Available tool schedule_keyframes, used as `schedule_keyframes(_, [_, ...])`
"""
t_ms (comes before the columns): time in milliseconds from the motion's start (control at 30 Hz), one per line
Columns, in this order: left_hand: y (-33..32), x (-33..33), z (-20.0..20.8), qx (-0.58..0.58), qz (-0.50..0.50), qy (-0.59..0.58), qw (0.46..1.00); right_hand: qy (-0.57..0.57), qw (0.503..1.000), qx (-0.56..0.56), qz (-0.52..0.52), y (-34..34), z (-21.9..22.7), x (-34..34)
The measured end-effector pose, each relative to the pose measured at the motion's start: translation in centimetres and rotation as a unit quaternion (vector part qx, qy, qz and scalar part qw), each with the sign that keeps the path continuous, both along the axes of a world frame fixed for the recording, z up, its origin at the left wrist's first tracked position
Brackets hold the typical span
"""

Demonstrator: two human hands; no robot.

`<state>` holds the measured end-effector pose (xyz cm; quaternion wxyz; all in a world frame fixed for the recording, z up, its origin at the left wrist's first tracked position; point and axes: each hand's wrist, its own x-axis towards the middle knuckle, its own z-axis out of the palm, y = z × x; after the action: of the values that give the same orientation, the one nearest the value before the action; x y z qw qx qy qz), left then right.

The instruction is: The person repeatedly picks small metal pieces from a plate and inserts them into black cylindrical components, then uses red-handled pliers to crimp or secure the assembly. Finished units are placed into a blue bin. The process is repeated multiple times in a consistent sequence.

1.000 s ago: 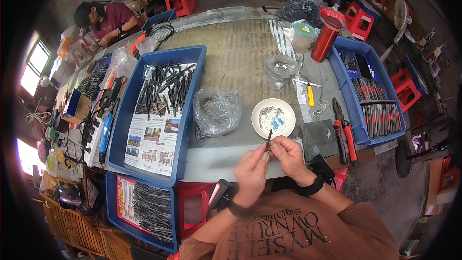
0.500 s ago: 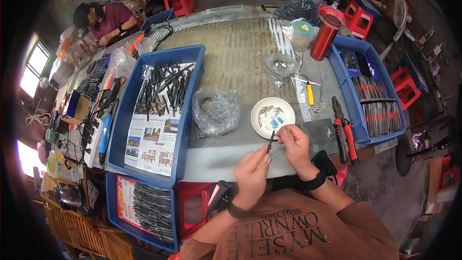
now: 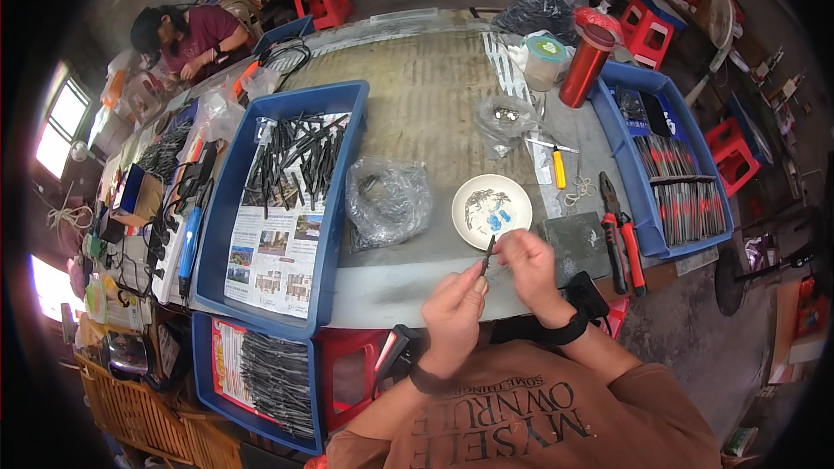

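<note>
My left hand [image 3: 455, 309] pinches a thin black stick-like part [image 3: 487, 256], which points up and away from me. Close to its tip, my right hand [image 3: 530, 267] has thumb and forefinger pressed together; anything between them is too small or hidden to make out. Just beyond both hands lies a white bowl [image 3: 466, 238] with small dark metal pieces [image 3: 486, 200] and several bright blue bits [image 3: 499, 221] in it. My right fingertips overlap the bowl's near rim in the picture.
Left stands a blue tray [image 3: 346, 156] of black parts on newspaper; a second blue tray [image 3: 201, 373] sits below it. A clear plastic bag [image 3: 388, 200] lies mid-table. To the right are red-handled pliers [image 3: 623, 252], a yellow-handled screwdriver [image 3: 559, 169], a red flask [image 3: 586, 67] and another blue tray [image 3: 618, 143].
My right fingers have shifted slightly, and the dark piece seen at their tips before no longer shows. My left hand has stayed nearly still with the black part. A person across the table has moved a hand.
</note>
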<state>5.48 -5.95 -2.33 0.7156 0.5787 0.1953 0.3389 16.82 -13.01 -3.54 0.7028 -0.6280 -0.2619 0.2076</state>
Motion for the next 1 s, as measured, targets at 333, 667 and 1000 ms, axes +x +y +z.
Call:
schedule_keyframes(333, [0.2, 0.0, -0.5, 0.095, 0.020, 0.026, 0.995, -0.178, 0.981, -0.041, 0.066, -0.6, 0.8, -0.7])
schedule_keyframes(667, [0.6, 0.2, 0.1, 0.298, 0.078, 0.035, 0.951, -0.012, 0.994, 0.001, 0.113, -0.9, 0.4, -0.9])
schedule_keyframes(1000, [0.6, 0.2, 0.5, 0.379, 0.094, 0.032, 0.920, -0.156, 0.984, -0.077, 0.045, -1.6, 2.5, 1.0])
